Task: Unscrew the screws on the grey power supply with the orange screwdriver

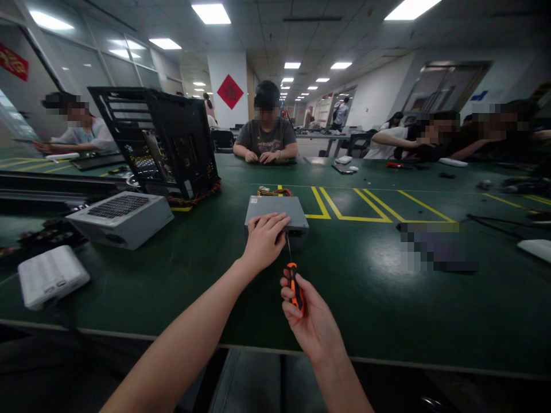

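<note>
A grey metal power supply box (275, 205) lies on the green table, with coloured cables behind it. My left hand (266, 238) rests on its top and near front edge, fingers spread and pointing to the right. My right hand (305, 304) is wrapped round the orange and black handle of a screwdriver (293, 287). The thin shaft points up and away, and its tip reaches the front face of the box, just right of my left fingertips. Whether the tip sits in a screw is too small to tell.
On the left of the green table (365, 310) stand a black computer case (163, 143), a second power supply (123, 215) and a white power bank (52, 276). A blurred dark object (443, 249) lies right. People sit across and at both sides.
</note>
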The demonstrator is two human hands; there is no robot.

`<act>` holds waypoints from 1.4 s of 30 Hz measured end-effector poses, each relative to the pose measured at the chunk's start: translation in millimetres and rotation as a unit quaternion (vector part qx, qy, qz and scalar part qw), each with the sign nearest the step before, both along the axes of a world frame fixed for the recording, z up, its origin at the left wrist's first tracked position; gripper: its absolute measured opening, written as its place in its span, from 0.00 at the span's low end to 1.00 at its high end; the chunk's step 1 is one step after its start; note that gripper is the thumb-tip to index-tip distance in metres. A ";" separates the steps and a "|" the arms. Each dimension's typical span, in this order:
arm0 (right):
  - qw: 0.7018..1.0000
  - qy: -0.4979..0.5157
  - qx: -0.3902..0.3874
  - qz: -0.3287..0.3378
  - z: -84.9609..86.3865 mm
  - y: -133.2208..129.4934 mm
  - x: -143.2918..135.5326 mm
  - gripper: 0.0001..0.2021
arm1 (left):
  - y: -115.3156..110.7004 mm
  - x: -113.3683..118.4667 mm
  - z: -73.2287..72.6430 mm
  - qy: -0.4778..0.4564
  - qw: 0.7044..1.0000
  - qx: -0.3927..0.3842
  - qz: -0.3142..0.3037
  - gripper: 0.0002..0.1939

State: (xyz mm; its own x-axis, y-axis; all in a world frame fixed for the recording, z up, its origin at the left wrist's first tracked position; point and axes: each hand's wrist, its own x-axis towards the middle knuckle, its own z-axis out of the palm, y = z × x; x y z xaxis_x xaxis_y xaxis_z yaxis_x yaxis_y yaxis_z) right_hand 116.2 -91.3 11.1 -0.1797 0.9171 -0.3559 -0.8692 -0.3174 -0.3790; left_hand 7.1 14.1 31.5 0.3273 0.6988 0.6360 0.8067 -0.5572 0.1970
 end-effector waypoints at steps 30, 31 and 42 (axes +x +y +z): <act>0.995 -0.068 0.067 -0.016 -1.9 -9.6 -0.9 0.19 | 0.8 -0.4 -0.5 0.006 1.000 0.011 -0.003 0.18; 0.995 -0.071 0.064 -0.013 -1.7 -10.2 -1.4 0.19 | 0.9 -0.4 -0.5 0.006 1.000 0.011 -0.004 0.18; 0.997 -0.038 0.072 -0.010 -6.8 -6.6 0.2 0.12 | 0.8 -0.1 -0.2 0.008 1.000 0.015 -0.004 0.19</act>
State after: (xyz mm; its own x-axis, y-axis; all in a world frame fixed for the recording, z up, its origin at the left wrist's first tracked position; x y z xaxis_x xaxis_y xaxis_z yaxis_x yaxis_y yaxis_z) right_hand 116.4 -97.9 4.3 -0.1393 0.9625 -0.2327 -0.8416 -0.2389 -0.4843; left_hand 6.9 14.9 31.3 0.3436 0.6767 0.6512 0.8050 -0.5693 0.1668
